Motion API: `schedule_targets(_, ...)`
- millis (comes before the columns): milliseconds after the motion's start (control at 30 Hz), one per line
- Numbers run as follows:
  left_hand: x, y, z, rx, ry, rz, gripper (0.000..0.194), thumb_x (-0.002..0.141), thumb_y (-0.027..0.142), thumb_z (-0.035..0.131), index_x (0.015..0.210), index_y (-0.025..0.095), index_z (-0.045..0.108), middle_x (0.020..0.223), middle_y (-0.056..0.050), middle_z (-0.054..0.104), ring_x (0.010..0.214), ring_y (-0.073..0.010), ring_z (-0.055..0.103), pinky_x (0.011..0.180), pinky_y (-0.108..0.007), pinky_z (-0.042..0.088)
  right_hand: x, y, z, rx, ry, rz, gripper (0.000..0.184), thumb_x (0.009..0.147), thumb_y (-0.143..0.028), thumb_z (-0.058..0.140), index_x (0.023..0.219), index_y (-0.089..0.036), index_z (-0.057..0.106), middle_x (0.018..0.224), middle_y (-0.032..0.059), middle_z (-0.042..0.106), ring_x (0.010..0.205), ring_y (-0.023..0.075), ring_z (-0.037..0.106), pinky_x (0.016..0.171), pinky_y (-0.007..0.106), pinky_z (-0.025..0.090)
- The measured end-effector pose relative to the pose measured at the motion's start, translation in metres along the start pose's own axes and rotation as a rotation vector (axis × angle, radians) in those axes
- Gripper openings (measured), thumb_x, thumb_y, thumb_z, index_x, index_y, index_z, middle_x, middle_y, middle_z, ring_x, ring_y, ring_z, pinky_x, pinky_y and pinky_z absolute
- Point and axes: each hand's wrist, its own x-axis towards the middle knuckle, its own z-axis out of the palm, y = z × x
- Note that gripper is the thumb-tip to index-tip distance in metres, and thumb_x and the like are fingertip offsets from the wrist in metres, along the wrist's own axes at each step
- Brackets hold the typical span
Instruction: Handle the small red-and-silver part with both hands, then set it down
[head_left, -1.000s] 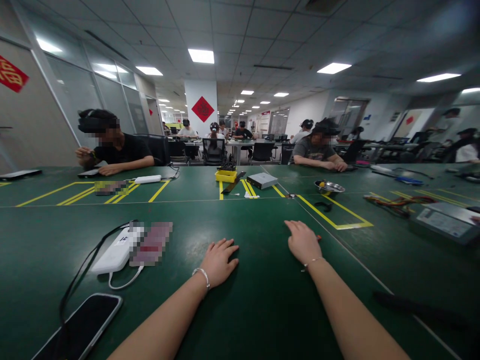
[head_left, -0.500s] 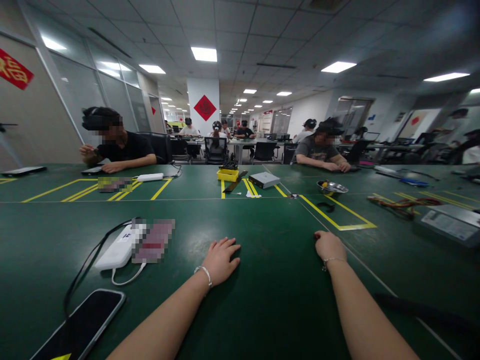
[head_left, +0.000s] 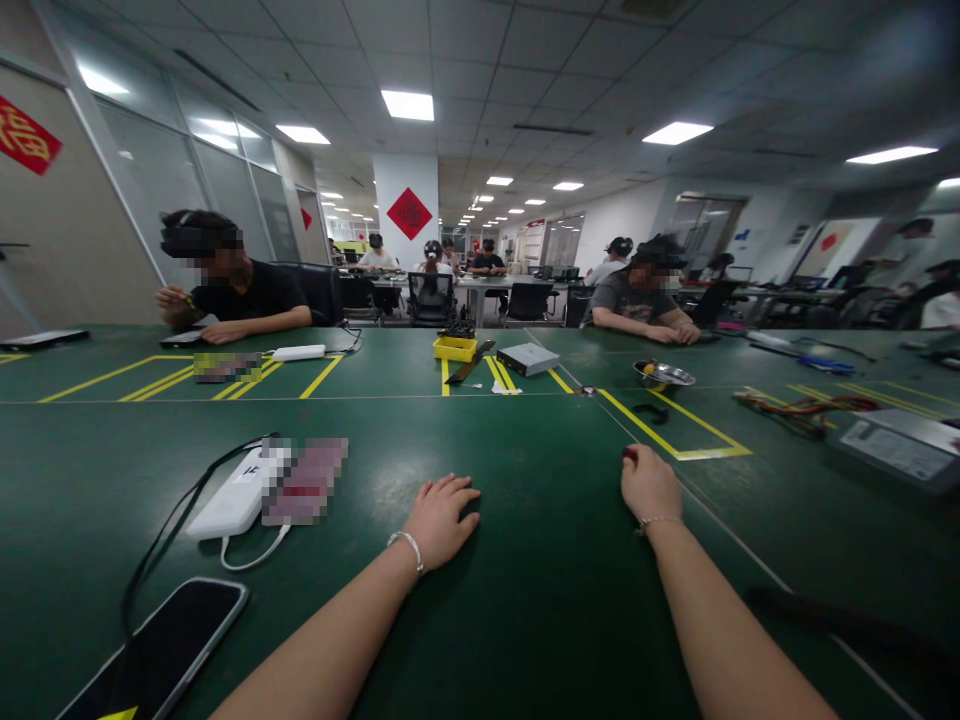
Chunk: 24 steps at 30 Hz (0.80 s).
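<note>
My left hand [head_left: 442, 520] lies palm down on the green table [head_left: 540, 620], fingers spread, holding nothing. A silver bangle [head_left: 407, 546] circles that wrist. My right hand [head_left: 651, 484] is closed, its fingers curled inward near the seam in the tabletop. Something small and dark red shows at its fingertips; whether it is a held object or a nail I cannot tell. Left of my left hand are a blurred flat reddish thing [head_left: 306, 482], a white power bank [head_left: 244, 490] with a cable, and a dark-screened phone [head_left: 161, 650].
Farther back stand a yellow bin [head_left: 454, 348], a grey metal box [head_left: 529, 358] and a steel bowl [head_left: 664, 373]. At the right sits a power supply [head_left: 904, 445] with coloured wires [head_left: 817, 408]. Two people sit across the table. Yellow tape marks the surface.
My right hand has shifted slightly up and to the left, and its fingers have turned. My left hand stays in place.
</note>
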Motion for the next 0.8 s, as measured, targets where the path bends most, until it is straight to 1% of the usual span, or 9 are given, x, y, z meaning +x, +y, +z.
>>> schedule_targets(100, 0.001, 0.002, -0.002, -0.039, 0.033, -0.008, 0.031, 0.077, 0.037, 0.042, 0.106, 0.03, 0.05, 0.119, 0.0, 0.049, 0.115, -0.0226, 0.037, 0.095, -0.047, 0.021, -0.019, -0.038, -0.003, 0.112, 0.06, -0.306, 0.028, 0.08, -0.025, 0.034, 0.1, -0.017, 0.052, 0.099, 0.0092, 0.055, 0.093, 0.0207, 0.048, 0.08, 0.034, 0.038)
schedule_targets(200, 0.001, 0.005, -0.006, -0.115, 0.059, -0.001, 0.035, 0.076, 0.04, 0.043, 0.107, 0.025, 0.049, 0.108, -0.003, 0.056, 0.105, -0.0212, 0.046, 0.092, -0.04, 0.028, -0.051, -0.088, -0.001, 0.212, 0.007, -0.645, 0.022, 0.08, -0.019, 0.037, 0.094, -0.018, 0.054, 0.094, 0.0074, 0.055, 0.09, 0.0186, 0.048, 0.079, 0.032, 0.038)
schedule_targets(267, 0.002, 0.006, -0.007, -0.208, 0.059, 0.007, 0.037, 0.078, 0.04, 0.04, 0.11, 0.022, 0.045, 0.099, -0.003, 0.059, 0.096, -0.0191, 0.051, 0.087, -0.035, 0.034, -0.073, -0.116, 0.003, 0.237, -0.041, -0.794, 0.02, 0.079, -0.018, 0.039, 0.091, -0.02, 0.055, 0.092, 0.0065, 0.056, 0.088, 0.0177, 0.048, 0.077, 0.031, 0.039)
schedule_targets(400, 0.002, 0.007, -0.007, -0.4, 0.043, -0.002, 0.031, 0.081, 0.033, 0.035, 0.108, 0.022, 0.044, 0.088, -0.002, 0.061, 0.081, -0.0154, 0.055, 0.073, -0.027, 0.04, -0.101, -0.144, 0.01, 0.258, -0.12, -0.938, 0.019, 0.078, -0.018, 0.042, 0.092, -0.02, 0.055, 0.092, 0.0062, 0.056, 0.088, 0.017, 0.047, 0.077, 0.03, 0.039)
schedule_targets(533, 0.004, 0.005, -0.004, -0.528, 0.036, -0.018, 0.024, 0.078, 0.029, 0.039, 0.099, 0.021, 0.049, 0.082, -0.001, 0.061, 0.075, -0.014, 0.056, 0.068, -0.024, 0.041, -0.099, -0.142, 0.007, 0.288, -0.193, -0.995, 0.026, 0.077, -0.023, 0.044, 0.102, -0.021, 0.052, 0.097, 0.005, 0.055, 0.09, 0.0165, 0.047, 0.08, 0.029, 0.038)
schedule_targets(600, 0.005, 0.004, -0.005, -0.581, 0.04, -0.069, 0.025, 0.079, 0.031, 0.037, 0.099, 0.02, 0.049, 0.076, 0.0, 0.061, 0.071, -0.0137, 0.056, 0.066, -0.025, 0.041, -0.087, -0.133, 0.004, 0.27, -0.171, -0.971, 0.034, 0.077, -0.029, 0.045, 0.11, -0.023, 0.047, 0.106, 0.0056, 0.052, 0.099, 0.0183, 0.044, 0.085, 0.032, 0.034)
schedule_targets(633, 0.005, 0.004, -0.006, -0.599, 0.045, -0.098, 0.026, 0.079, 0.032, 0.036, 0.099, 0.02, 0.049, 0.074, 0.0, 0.062, 0.07, -0.0137, 0.057, 0.066, -0.025, 0.041, -0.079, -0.126, 0.002, 0.24, -0.131, -0.904, 0.038, 0.077, -0.031, 0.044, 0.114, -0.023, 0.045, 0.111, 0.0065, 0.05, 0.104, 0.02, 0.04, 0.088, 0.035, 0.031)
schedule_targets(733, 0.004, 0.006, -0.01, -0.611, 0.059, -0.153, 0.027, 0.079, 0.034, 0.035, 0.097, 0.02, 0.05, 0.072, 0.0, 0.062, 0.07, -0.0138, 0.056, 0.067, -0.026, 0.041, -0.049, -0.09, -0.001, 0.088, 0.014, -0.494, 0.042, 0.078, -0.035, 0.038, 0.118, -0.02, 0.043, 0.12, 0.0113, 0.043, 0.116, 0.027, 0.028, 0.092, 0.044, 0.023)
schedule_targets(800, 0.003, 0.007, -0.012, -0.61, 0.062, -0.16, 0.027, 0.079, 0.034, 0.035, 0.095, 0.019, 0.051, 0.072, 0.0, 0.061, 0.07, -0.0137, 0.056, 0.067, -0.026, 0.04, -0.03, -0.058, 0.0, -0.021, 0.038, -0.209, 0.044, 0.079, -0.036, 0.035, 0.12, -0.02, 0.042, 0.123, 0.014, 0.038, 0.117, 0.0313, 0.025, 0.088, 0.047, 0.024)
